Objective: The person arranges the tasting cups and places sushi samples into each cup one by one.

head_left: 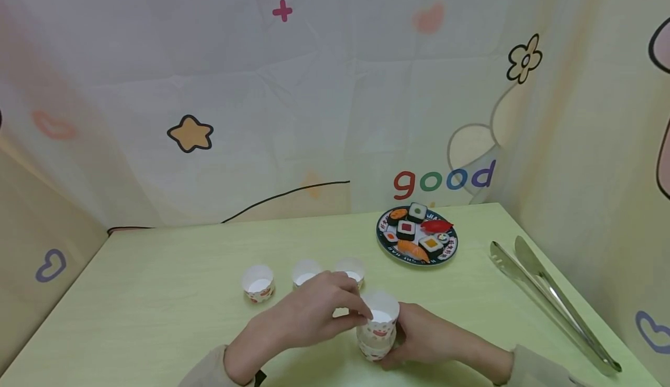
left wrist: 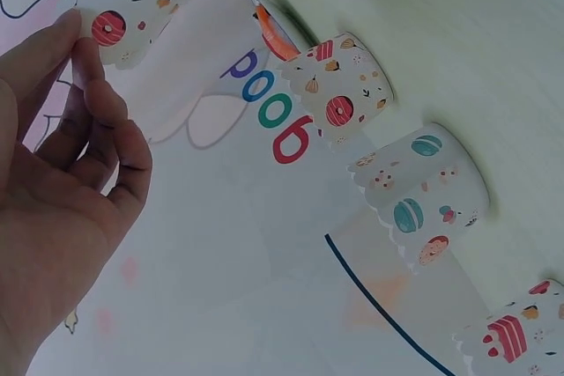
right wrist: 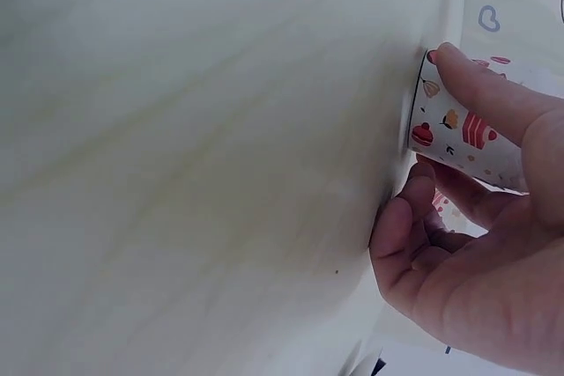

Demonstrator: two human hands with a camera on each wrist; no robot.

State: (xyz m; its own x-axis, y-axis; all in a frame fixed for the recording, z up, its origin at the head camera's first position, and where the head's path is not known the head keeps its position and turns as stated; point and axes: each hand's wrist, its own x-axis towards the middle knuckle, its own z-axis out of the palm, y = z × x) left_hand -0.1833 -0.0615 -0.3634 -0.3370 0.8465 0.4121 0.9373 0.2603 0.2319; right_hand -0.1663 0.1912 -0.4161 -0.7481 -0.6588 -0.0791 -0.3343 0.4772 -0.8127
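A paper baking cup (head_left: 380, 330), printed with red cakes and with a scalloped rim, sits in the top of a second printed cup (head_left: 374, 354) on the table. With thumb and fingertips my left hand (head_left: 319, 308) pinches the upper cup's rim; in the left wrist view that cup (left wrist: 132, 6) shows a red donut print. My right hand (head_left: 426, 333) grips the lower cup from the right, close to the tabletop. In the right wrist view the thumb lies along the cup (right wrist: 463, 125). How deep the upper cup sits inside is not clear.
Behind my left hand stand three more paper cups in a row: a left cup (head_left: 259, 283), a middle cup (head_left: 305, 272) and a right cup (head_left: 352, 270). A plate (head_left: 384, 246) of toy sushi is farther back. Metal tongs (head_left: 555, 302) lie along the right edge.
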